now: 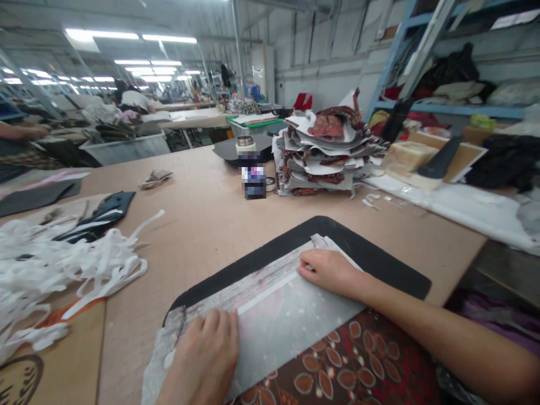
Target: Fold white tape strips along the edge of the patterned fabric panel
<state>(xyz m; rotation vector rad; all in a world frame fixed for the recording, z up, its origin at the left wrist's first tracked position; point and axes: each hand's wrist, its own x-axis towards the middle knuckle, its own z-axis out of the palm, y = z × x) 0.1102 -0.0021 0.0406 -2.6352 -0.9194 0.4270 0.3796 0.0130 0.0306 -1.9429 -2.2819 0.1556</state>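
Table (194,236): broad and tan, spreading beneath both hands and beyond them.
Black pad (392,267): flat on the table, its dark edge showing ahead of both hands and to the right hand's right.
Pale cloth (278,332): on the pad, under both hands, with a wood-grain band along its far edge.
Leaf-print cloth (346,365): brown and red, nearer the body than the right hand.
White tapes (80,264): tangled heap, left of the left hand.
Fabric stack (320,152): beyond the right hand, well apart from it.
Left hand (206,349): fingers together, resting on the pale cloth; cannot tell whether it grips.
Right hand (327,270): fingers curled in, touching the cloth near its far corner; a pinch cannot be made out.
White strip (268,295): narrow, running across the cloth between the hands.
Bottle (245,145): beyond both hands, beside the stack.
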